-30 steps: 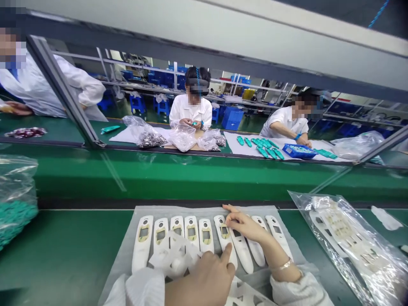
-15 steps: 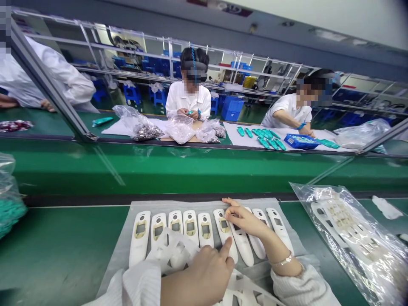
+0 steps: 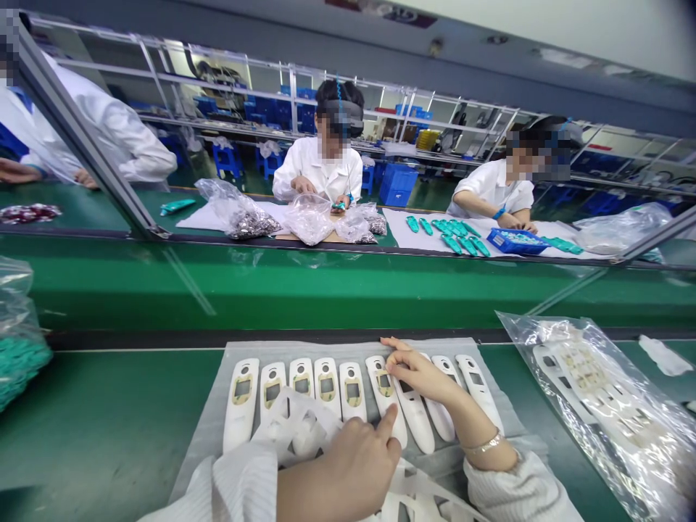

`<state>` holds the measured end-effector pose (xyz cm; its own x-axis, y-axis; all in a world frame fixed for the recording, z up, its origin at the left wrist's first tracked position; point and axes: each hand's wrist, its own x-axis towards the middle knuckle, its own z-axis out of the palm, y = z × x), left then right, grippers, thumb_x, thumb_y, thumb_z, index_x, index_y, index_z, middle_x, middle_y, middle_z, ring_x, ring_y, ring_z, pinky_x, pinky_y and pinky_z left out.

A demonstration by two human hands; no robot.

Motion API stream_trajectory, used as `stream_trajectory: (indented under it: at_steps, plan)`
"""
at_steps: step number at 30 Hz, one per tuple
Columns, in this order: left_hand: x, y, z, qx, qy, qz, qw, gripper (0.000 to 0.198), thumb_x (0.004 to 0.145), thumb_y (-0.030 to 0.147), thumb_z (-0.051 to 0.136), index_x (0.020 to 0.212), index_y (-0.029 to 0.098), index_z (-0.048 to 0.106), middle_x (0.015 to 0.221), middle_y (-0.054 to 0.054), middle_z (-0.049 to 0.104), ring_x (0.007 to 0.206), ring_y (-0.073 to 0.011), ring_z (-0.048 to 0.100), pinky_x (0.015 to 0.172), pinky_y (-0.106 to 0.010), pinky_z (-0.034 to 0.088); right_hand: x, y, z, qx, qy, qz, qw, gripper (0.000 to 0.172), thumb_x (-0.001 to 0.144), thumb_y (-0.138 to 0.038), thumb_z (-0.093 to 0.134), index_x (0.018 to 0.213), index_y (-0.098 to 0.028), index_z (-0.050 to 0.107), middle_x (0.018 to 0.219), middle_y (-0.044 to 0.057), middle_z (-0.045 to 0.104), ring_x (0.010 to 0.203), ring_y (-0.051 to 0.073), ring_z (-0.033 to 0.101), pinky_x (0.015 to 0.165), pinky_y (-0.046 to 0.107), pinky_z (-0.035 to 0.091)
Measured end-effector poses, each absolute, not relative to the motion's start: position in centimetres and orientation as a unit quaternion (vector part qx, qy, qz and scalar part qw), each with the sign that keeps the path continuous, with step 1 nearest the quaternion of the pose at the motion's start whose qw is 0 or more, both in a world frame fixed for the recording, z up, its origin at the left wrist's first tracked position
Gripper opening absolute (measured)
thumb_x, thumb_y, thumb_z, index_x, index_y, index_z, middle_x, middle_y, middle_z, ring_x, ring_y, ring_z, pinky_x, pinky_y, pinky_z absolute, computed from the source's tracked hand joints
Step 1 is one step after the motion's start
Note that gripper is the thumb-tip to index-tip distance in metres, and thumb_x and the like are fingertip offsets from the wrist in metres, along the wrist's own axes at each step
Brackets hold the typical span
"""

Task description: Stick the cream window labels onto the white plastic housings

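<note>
White plastic handheld-device housings [image 3: 239, 417] lie in a row on a pale sheet of paper [image 3: 205, 435], several with a yellowish adhesive frame round the window. My left hand [image 3: 356, 464] has its index finger stretched onto the lower part of one housing [image 3: 387, 406], its other fingers curled. A white die-cut sheet [image 3: 293, 428] passes under that hand and shows on both sides of it. My right hand [image 3: 421, 377] bends its thumb and index finger together at the upper right edge of the same housing's adhesive frame [image 3: 383, 383]. What is between those fingertips is hidden.
To the right lies a clear bag [image 3: 592, 391] of white cut sheets. A bag of green parts [image 3: 22, 370] stands at the left edge. Beyond the green divider [image 3: 326, 290], co-workers in white sit at a bench with green housings [image 3: 457, 235] and a blue tray [image 3: 516, 243].
My hands and the housings hold nearly the same positions. Across the divider, the middle co-worker's hands have moved apart, one holding a green part lower down.
</note>
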<state>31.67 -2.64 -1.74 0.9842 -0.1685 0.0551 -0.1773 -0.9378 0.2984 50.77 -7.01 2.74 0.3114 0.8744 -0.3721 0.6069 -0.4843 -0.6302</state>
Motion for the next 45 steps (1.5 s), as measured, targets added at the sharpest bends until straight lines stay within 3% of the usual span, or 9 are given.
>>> stream_trajectory:
  at_steps: [45]
  plan:
    - [31.75,-2.83,-2.2,0.984,-0.088,0.003,0.157,0.026,0.073,0.022,0.042,0.095,0.011,0.048,0.139,-0.022,0.024,0.061,-0.0194,0.058,0.049,-0.036,0.045,50.24,-6.82,3.03,-0.791,-0.474,0.343,0.18,0.025,0.079,-0.039,0.049,0.069,-0.017,0.057,0.137,0.01,0.032,0.13,0.026,0.022,0.104,0.046,0.02]
